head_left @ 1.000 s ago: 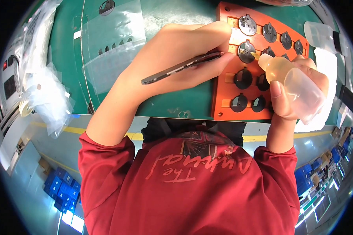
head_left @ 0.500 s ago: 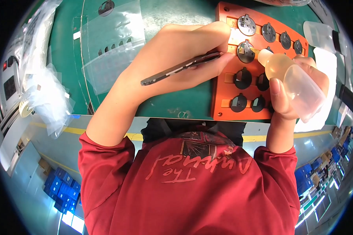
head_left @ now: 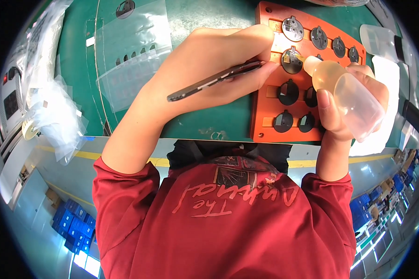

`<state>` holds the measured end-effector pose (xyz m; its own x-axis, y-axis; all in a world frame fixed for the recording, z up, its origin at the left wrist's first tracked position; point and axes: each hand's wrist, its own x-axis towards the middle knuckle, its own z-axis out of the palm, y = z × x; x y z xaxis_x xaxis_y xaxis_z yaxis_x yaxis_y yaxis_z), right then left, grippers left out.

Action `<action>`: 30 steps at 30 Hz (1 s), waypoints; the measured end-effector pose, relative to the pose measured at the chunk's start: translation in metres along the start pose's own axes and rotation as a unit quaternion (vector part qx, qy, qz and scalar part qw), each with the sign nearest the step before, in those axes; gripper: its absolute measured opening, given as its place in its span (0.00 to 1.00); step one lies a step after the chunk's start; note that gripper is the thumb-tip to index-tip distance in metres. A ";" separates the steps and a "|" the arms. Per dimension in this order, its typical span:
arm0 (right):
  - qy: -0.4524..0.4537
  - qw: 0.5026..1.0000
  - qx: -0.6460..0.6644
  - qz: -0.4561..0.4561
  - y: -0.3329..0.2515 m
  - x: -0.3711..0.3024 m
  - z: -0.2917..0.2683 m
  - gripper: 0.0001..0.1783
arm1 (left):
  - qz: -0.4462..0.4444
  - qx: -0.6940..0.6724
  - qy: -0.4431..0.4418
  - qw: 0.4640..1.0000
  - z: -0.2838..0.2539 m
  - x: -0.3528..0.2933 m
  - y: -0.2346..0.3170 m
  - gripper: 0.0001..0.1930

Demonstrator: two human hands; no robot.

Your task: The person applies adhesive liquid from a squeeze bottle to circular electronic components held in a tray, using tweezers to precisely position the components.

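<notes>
My left hand [head_left: 209,53] is closed around dark tweezers [head_left: 205,85] with worn paint. Their tips are hidden by my fingers near the left edge of an orange tray [head_left: 263,104]. My right hand [head_left: 331,118] grips a translucent squeeze bottle [head_left: 361,107] with yellowish liquid towards its nozzle end. The bottle tilts down to the left, its thin tip at a round black disc [head_left: 291,61] in the second row; whether it touches cannot be made out. Rows of similar black discs sit in the tray's recesses, some hidden behind the bottle and my right hand.
Clear plastic sheets [head_left: 135,69] with small dark pieces lie on the green table [head_left: 186,123], and another disc [head_left: 125,9] is beyond them. Crumpled clear film [head_left: 58,116] hangs at the left edge. White cloth or paper [head_left: 390,88] lies right of the tray.
The bottle has shifted slightly left in my right hand, its tip staying by the same disc. My left hand and the tweezers look still.
</notes>
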<state>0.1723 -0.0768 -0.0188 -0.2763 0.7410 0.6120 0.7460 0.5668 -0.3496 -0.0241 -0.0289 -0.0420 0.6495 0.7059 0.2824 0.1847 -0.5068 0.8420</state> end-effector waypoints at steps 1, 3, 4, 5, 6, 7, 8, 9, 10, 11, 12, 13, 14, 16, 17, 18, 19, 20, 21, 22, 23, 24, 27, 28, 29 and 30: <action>0.007 1.000 0.006 0.005 0.000 0.000 0.000 0.14 | 0.001 0.002 0.000 1.000 0.000 0.000 0.000 0.05; 0.013 1.000 0.011 0.010 0.000 -0.002 -0.001 0.14 | 0.000 0.001 -0.001 1.000 -0.001 0.000 0.001 0.05; -0.015 1.000 0.006 -0.012 0.000 -0.005 -0.005 0.19 | -0.001 0.001 -0.003 1.000 -0.001 0.001 0.001 0.05; -0.043 0.999 0.000 -0.033 0.000 -0.007 -0.008 0.24 | 0.000 0.001 -0.003 1.000 -0.001 0.001 0.001 0.05; -0.043 0.999 -0.001 -0.033 0.000 -0.010 -0.007 0.24 | 0.000 -0.007 -0.003 1.000 0.000 0.001 0.000 0.05; 0.017 1.000 0.007 0.007 0.000 -0.014 -0.006 0.25 | -0.001 -0.014 -0.002 1.000 0.000 0.000 0.000 0.05; 0.076 0.996 0.015 0.046 -0.001 -0.017 -0.005 0.25 | -0.001 -0.015 -0.002 1.000 0.001 0.000 -0.001 0.05; 0.076 0.996 0.015 0.046 -0.005 -0.018 -0.007 0.25 | -0.004 -0.020 0.004 1.000 0.001 -0.001 -0.001 0.05; 0.061 0.994 0.035 0.083 -0.011 -0.020 -0.012 0.26 | -0.006 -0.027 0.009 1.000 0.002 -0.002 -0.002 0.05; 0.045 0.990 0.055 0.120 -0.017 -0.022 -0.016 0.26 | -0.005 -0.029 0.009 1.000 0.002 -0.001 -0.002 0.05; 0.044 0.990 0.053 0.120 -0.022 -0.026 -0.020 0.26 | 0.006 -0.012 0.005 1.000 0.001 0.000 -0.003 0.05; 0.024 0.987 0.075 0.140 -0.027 -0.031 -0.023 0.26 | 0.015 0.007 0.003 1.000 -0.001 0.001 -0.002 0.06; 0.004 0.982 0.098 0.160 -0.032 -0.037 -0.025 0.27 | 0.015 0.008 0.003 1.000 -0.001 0.001 -0.002 0.06; 0.043 0.981 0.106 0.159 -0.040 -0.048 -0.023 0.28 | 0.026 -0.061 0.022 0.998 -0.002 0.003 0.001 0.06; 0.029 0.985 0.084 0.146 -0.043 -0.050 -0.023 0.28 | 0.026 -0.062 0.021 0.997 -0.004 0.005 0.006 0.06; 0.015 0.989 0.063 0.133 -0.045 -0.054 -0.023 0.28 | -0.040 -0.026 -0.008 0.999 -0.008 0.008 0.014 0.07; 0.074 0.990 0.077 0.096 -0.041 -0.061 -0.014 0.28 | -0.105 0.011 -0.037 0.994 -0.011 0.010 0.020 0.08; 0.074 0.989 0.077 0.098 -0.041 -0.064 -0.011 0.28 | -0.105 0.011 -0.038 0.994 -0.009 0.009 0.020 0.08; 0.075 0.990 0.058 0.101 -0.042 -0.067 -0.009 0.28 | -0.074 0.012 -0.014 0.997 -0.007 0.008 0.017 0.08; 0.075 0.991 0.040 0.104 -0.043 -0.068 -0.007 0.29 | -0.045 0.012 0.011 0.999 -0.005 0.007 0.015 0.08; 0.096 0.988 0.051 0.108 -0.044 -0.070 -0.005 0.29 | -0.060 0.018 0.006 0.998 -0.004 0.007 0.016 0.08; 0.096 0.988 0.051 0.109 -0.044 -0.070 -0.004 0.29 | -0.061 0.017 0.005 0.998 -0.002 0.006 0.015 0.08; 0.090 0.991 0.050 0.080 -0.045 -0.068 -0.005 0.28 | -0.101 -0.014 0.003 0.995 -0.002 0.006 0.015 0.08; 0.069 0.993 0.037 0.085 -0.046 -0.067 -0.007 0.28 | -0.101 -0.015 0.002 0.995 -0.002 0.006 0.016 0.08; 0.049 0.994 0.024 0.090 -0.046 -0.066 -0.008 0.28 | -0.101 -0.012 0.002 0.995 -0.002 0.006 0.016 0.08; 0.049 0.994 0.023 0.091 -0.046 -0.067 -0.008 0.28 | -0.100 -0.009 0.001 0.995 -0.002 0.006 0.016 0.08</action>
<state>0.1613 -0.1550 -0.0383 -0.0774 0.7956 0.6008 0.7490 0.4441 -0.4917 -0.0185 -0.0314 -0.0259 0.5995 0.7928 0.1098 0.2963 -0.3473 0.8897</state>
